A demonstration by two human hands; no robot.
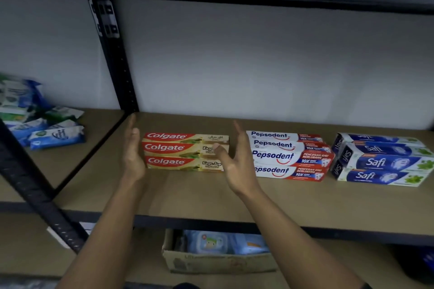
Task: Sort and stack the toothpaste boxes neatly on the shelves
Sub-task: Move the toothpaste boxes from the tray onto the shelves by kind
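Now, step in hand: squaring the Colgate boxes [180,150] into an even block, judging by the two hands flanking their ends.
Left hand [133,152]: open, fingers straight and together, palm turned toward the boxes' left ends; just beside them, contact unclear.
Right hand [236,162]: open, fingers straight, palm facing left at the boxes' right ends; its thumb crosses in front of the middle box, gripping nothing.
Where the Colgate boxes sit: on the shelf board [199,197], left of the Pepsodent boxes [288,156], with the Safi boxes [380,162] farther right; the three groups stand apart.
Long axis: left to right, parallel to the board's front edge.
Facing: printed faces toward the viewer, lettering upright, brand name at the left end.
Stacked or stepped: cannot tell whether the three lie one atop another or one behind another.
Doing it well: press both flat palms inward evenly so the ends come flush, without skewing the rows or nudging the Pepsodent group.
Elsewhere: soft packets [47,131] in the left bay; a cardboard box [218,263] below.
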